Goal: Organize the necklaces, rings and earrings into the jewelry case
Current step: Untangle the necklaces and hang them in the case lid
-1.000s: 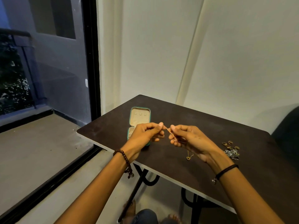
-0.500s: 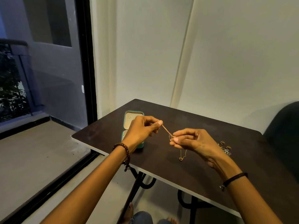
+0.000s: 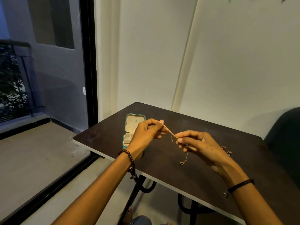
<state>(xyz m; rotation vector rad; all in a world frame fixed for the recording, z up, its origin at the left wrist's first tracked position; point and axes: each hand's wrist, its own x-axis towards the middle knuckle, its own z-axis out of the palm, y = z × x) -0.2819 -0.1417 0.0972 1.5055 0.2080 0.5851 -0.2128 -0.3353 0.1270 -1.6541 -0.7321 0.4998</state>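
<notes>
Above the tabletop [image 3: 103,137], the left hand [image 3: 146,133] and right hand [image 3: 199,146] pinch a necklace [image 3: 170,133] taut, pendant dangling. The open case [image 3: 132,129] waits near the left edge; rings [image 3: 226,150] lie unsorted at right.

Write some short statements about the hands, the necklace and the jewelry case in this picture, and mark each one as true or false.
1. The left hand and the right hand both pinch the necklace chain. True.
2. The pendant hangs on the chain below the right hand. True.
3. The jewelry case is closed. False: it is open, with its lid standing up.
4. The jewelry case is on the right hand's side of the table. False: it sits behind the left hand.
5. No other jewelry is on the table. False: small pieces lie to the right of the right hand.
</notes>
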